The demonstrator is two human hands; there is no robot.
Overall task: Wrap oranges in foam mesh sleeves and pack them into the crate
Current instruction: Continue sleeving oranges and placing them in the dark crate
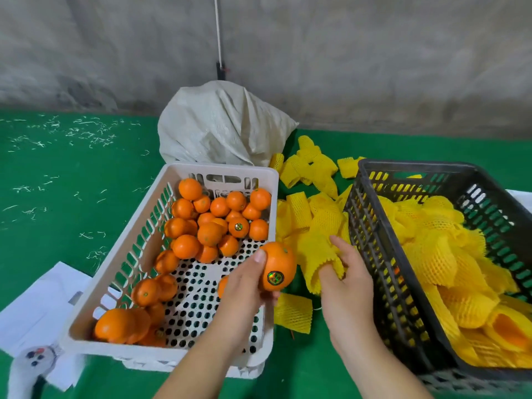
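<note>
Orange fruit first: left hand (246,286) grips one orange (278,266), thumb curled over its top, fingers under it, round sticker facing the camera. It is held above the near right corner of the white crate (95,286), just beside the right hand (345,272).

Right hand has fingers pushed inside a yellow foam sleeve (319,254), thumb on the outside, so it pinches the mesh wall. Sleeve mouth sits close to the held orange, not yet over it.

White crate, left of centre on the green table (57,197): loose unwrapped oranges (213,223) bunched at the far end and along the left wall, perforated floor bare near the right. White paper sheets (43,306) lie at its near left corner.

Black crate (383,254), right side: wrapped oranges (449,266) piled inside, all in yellow mesh.

Between the two crates: pile of empty yellow sleeves (305,174) on the table, running from one flat sleeve (293,312) near the hands to the far end of the black crate.

Further back: off-white woven sack (221,128), slumped behind the white crate. Pale shreds scattered on the far left of the table. Grey wall (374,53) behind, white cord (218,30) hanging down it.
</note>
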